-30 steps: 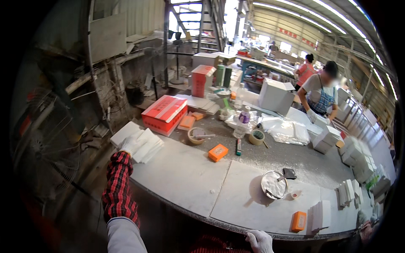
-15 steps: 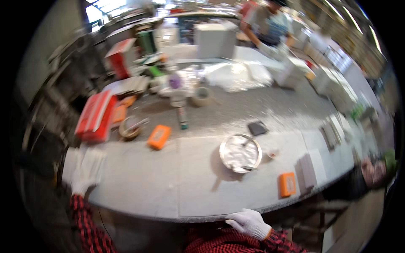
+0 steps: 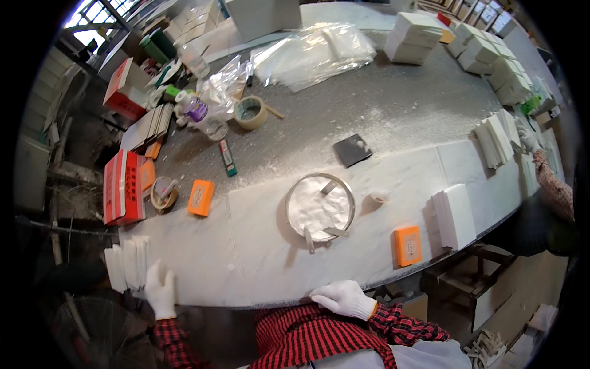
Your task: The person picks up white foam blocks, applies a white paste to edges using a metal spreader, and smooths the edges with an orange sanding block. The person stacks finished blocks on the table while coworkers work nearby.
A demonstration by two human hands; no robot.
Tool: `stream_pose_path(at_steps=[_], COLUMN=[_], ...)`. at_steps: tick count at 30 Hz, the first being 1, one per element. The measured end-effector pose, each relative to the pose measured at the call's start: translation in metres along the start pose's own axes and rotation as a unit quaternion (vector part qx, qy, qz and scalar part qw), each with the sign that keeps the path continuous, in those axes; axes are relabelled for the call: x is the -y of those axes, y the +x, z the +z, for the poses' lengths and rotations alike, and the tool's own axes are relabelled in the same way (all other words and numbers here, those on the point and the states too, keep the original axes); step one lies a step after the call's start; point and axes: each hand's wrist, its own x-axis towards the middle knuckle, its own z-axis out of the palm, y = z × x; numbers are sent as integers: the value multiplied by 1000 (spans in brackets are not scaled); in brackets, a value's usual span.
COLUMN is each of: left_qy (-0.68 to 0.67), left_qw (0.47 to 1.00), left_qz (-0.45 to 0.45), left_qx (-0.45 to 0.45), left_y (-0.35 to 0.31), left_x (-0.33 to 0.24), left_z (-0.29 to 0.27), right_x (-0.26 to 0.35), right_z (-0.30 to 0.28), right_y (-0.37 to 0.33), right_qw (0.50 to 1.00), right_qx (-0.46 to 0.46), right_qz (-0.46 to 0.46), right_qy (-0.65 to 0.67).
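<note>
My left hand [image 3: 161, 289], in a white glove, rests flat on the stone tabletop [image 3: 246, 258] beside a row of white tiles [image 3: 126, 264] at the table's near left corner. My right hand [image 3: 343, 299], also gloved, lies on the table's near edge with its fingers loosely curled and nothing in it. A round metal bowl [image 3: 319, 208] of white powder with metal tools in it stands just beyond my right hand. An orange box [image 3: 407, 245] sits to the bowl's right.
Another orange box [image 3: 201, 197], red cartons [image 3: 121, 186], a tape roll [image 3: 251, 112], a dark square tile [image 3: 352, 150], plastic sheeting [image 3: 313, 52] and stacks of white tiles [image 3: 455, 215] crowd the table. Another person's gloved hand [image 3: 527, 136] is at the far right.
The view has swung down and closer to the table. My left hand stays by the white tiles at the corner. My right hand has settled on the near edge.
</note>
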Motion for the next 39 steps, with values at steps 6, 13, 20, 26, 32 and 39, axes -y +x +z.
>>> stream_pose_path(at_steps=[6,13,20,26,32,39], left_qy=[-150,-327,-400,-436,-164,-38], left_qw=[961,913,817,784,679,752], left_qz=[-91,-32,-16,30,710,643], left_qx=[214,241,415,441,91,141], left_y=[-28,-4,-16,-13,15,-12], left_x=[-101,-96,-84,-61,-15,9], left_z=[29,77,59,30,102,87], right_x=[21,58,121,206,262,309], right_z=[-7,24,134,263,392,496], right_y=[12,38,134,89,3,-13], right_qw=[995,959,900,846,695,706], right_qx=[52,-267,-183,-399,-573,-600], right_qz=[71,57,-10,71,203,182], right_qy=[38,83,396,348,384,331])
